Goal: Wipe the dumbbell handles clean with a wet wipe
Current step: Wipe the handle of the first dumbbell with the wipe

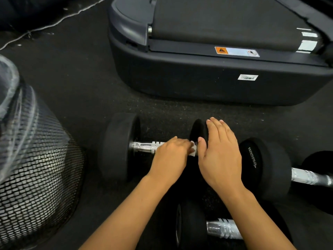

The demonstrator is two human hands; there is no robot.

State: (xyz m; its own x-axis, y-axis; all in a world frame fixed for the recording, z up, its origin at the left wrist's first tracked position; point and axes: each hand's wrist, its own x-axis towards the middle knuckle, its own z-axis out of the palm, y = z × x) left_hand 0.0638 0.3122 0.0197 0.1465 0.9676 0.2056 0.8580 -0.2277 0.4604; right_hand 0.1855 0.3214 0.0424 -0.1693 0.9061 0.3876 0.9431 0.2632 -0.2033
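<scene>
Head view: my left hand (170,156) held the small white wet wipe (192,150) on the shiny metal dumbbell handle (146,147).
My right hand (219,156) lay flat, fingers straight, on the black round weight (197,130) beside it.

"PROGRESS" on end of dumbbell (252,157) beside my right hand (219,159); treadmill (198,83) warning sticker (237,51), barcode label (247,77) unreadable

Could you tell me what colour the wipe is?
White; the wipe shows in the head view under the left hand.

Treadmill (207,83) ahead, mesh bin (36,177) left.
</scene>
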